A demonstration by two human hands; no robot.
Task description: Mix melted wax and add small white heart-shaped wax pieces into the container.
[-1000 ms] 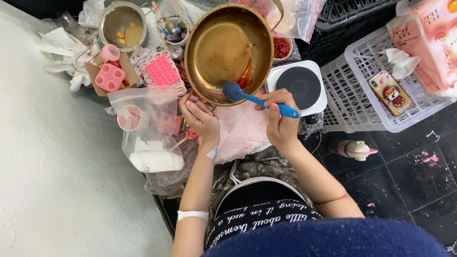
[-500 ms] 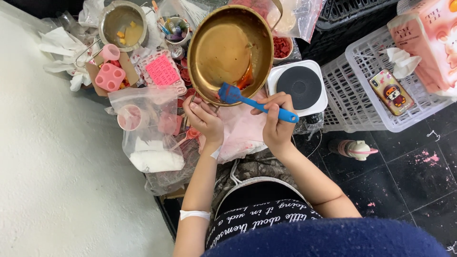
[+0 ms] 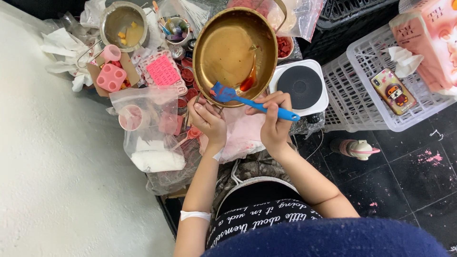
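A brass-coloured pan sits tilted at the top middle of the view, its lower rim just above both hands, with a small pool of red-orange liquid gathered low on its inner wall at about 5 o'clock. A blue spatula lies across that lower rim: its blade, smeared with red, rests at the pan's 6 o'clock, and its handle runs out toward 4 o'clock.

The right hand is clenched around the spatula handle, fingers curled over it. The left hand is at the pan's 7 o'clock, fingers bent up against the underside of the rim; whether it grips the pan's handle there cannot be told. Beneath both hands lies a pale pink cloth.

At 3 o'clock from the pan, touching it, stands a small white hotplate with a round black top. Farther toward 3 o'clock is a white slotted basket holding a phone in a cartoon case. At 9 o'clock from the pan lie a pink silicone mould and a clear zip bag; at 10 o'clock is a smaller steel pot with yellow bits inside.
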